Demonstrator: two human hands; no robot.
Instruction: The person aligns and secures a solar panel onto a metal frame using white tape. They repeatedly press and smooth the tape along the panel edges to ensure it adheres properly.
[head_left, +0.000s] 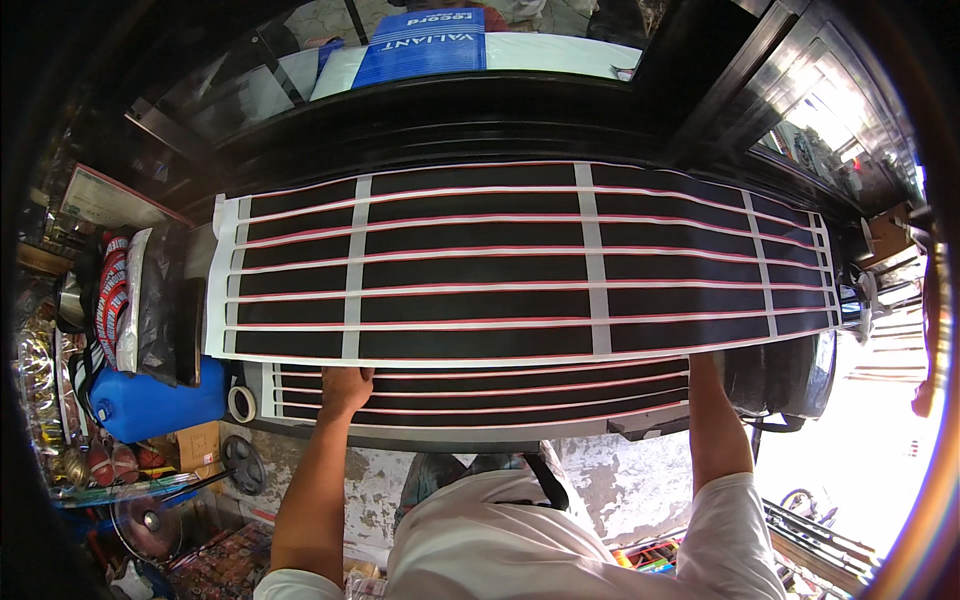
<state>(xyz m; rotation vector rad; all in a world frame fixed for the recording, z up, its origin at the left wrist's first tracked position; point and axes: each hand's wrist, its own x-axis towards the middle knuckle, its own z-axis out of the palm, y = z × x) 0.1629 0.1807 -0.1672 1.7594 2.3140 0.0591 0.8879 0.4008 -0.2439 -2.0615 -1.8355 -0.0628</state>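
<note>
Striped sheet (pixel 520 260): flat on counter (pixel 450 120), overlapping a lower sheet (pixel 480 392).
Left hand (pixel 345 388): arm extended, fingers tucked under sheet edge, gripping.
Right hand (pixel 703 362): arm extended, fingers hidden beneath edge; grip unclear.

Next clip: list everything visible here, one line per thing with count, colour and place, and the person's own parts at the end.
striped sheet: one, black with white and red stripes, spread across the counter
lower striped sheet: one, same colours, under the top one at the near edge
counter: one, black, across the middle
printed bag: one, blue and white, beyond the counter
jerrycan: one, blue, lower left
tape roll: one, pale, beside the jerrycan
left hand: one, at the sheets' near edge, fingers tucked under the top sheet
right hand: one, mostly hidden under the top sheet's right part
</note>
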